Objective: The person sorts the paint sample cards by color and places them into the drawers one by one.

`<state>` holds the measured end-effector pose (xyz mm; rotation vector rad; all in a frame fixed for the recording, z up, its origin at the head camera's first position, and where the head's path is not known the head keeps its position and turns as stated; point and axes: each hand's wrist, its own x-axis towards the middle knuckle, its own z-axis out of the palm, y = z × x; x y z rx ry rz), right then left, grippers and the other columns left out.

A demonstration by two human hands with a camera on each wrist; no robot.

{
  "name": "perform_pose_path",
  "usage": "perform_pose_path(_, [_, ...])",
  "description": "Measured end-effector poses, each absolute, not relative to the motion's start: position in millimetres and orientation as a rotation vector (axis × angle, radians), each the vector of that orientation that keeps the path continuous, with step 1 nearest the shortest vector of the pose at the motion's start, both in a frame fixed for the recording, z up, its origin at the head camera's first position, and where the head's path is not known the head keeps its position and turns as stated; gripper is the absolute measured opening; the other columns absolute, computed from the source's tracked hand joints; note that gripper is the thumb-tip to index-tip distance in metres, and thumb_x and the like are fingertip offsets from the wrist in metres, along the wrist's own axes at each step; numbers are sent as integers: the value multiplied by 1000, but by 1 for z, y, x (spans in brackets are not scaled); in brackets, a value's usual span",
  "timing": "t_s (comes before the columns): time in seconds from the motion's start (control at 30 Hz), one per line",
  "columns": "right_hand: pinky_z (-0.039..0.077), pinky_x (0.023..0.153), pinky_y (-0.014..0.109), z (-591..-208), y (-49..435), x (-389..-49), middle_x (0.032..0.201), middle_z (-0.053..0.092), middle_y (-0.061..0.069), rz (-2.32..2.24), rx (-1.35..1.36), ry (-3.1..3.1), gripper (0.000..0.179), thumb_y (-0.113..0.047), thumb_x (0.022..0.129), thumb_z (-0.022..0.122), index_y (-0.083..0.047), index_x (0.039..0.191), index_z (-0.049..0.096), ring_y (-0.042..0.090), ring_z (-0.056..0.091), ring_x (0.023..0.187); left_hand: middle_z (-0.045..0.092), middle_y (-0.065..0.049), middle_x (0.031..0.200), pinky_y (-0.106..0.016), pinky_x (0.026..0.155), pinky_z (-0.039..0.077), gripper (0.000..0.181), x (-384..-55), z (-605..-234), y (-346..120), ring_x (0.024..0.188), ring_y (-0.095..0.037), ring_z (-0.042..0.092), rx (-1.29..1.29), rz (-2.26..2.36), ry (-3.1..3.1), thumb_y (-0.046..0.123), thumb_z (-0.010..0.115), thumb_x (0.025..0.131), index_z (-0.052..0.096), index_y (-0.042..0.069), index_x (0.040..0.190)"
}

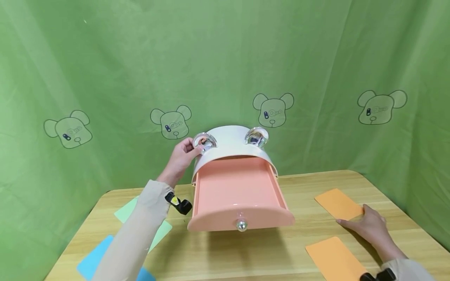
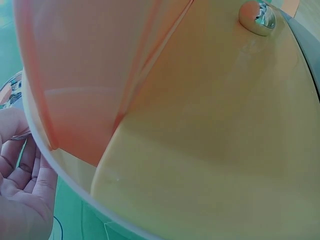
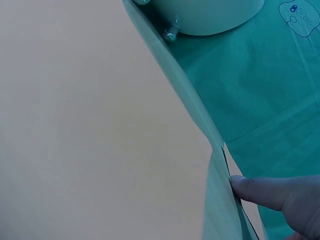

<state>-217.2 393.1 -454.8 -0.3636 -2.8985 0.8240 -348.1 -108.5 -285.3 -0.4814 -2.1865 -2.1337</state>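
Drawer [image 1: 235, 185] out; bear-logo txt [image 1: 275, 112] blurry.

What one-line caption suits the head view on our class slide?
Left hand holds a box's shiny ear, drawer open; right hand touches an orange card.

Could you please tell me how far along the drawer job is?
Done: the pink drawer is open. In hand: the left hand holds the silver ear, the right hand touches the far orange card. Probably left: putting cards inside, as the near orange card, green card and blue card lie on the table.
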Motion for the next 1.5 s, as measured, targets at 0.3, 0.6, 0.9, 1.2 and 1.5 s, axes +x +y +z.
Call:
perform_pose_path(0.3, [33, 80, 61, -451, 397, -219, 123, 23, 52, 816, -364, -2926, 117, -50, 74, 75, 26, 134, 8, 62, 26, 102, 61, 2, 85, -36, 88, 49, 10, -347, -285, -107, 78, -9, 57, -481, -2130, -2181, 1, 59, 89, 52, 7, 87])
perform_pose_path(0.6, [27, 91, 72, -446, 404, -218, 126, 14, 54, 941, -300, -2929, 119, -45, 76, 74, 27, 133, -2, 68, 19, 112, 62, 2, 86, -27, 83, 51, 9, -348, -286, -107, 79, -9, 58, -503, -2137, -2180, 2, 59, 89, 52, 7, 88])
perform_pose_path(0.9, [23, 98, 70, -441, 404, -220, 132, 10, 52, 1108, -234, -2948, 111, -39, 84, 69, 28, 132, -5, 65, 17, 119, 63, 2, 86, -41, 93, 47, 9, -348, -287, -108, 80, -9, 59, -499, -2127, -2196, 2, 58, 89, 51, 8, 86])
perform_pose_path(1.2, [18, 97, 72, -422, 397, -217, 138, 7, 47, 1203, -135, -2906, 105, -38, 88, 64, 21, 136, -9, 65, 14, 122, 63, 2, 86, -41, 92, 47, 7, -349, -287, -108, 79, -10, 58, -480, -2120, -2199, 3, 59, 89, 53, 6, 89])
perform_pose_path(1.5, [26, 105, 13, -388, 373, -209, 146, 4, 40, 1373, 39, -2812, 91, -28, 93, 58, 12, 143, -7, 57, 13, 130, 63, 1, 88, -45, 96, 45, 7, -349, -286, -110, 81, -10, 59, -495, -2124, -2195, 3, 59, 89, 53, 6, 90])
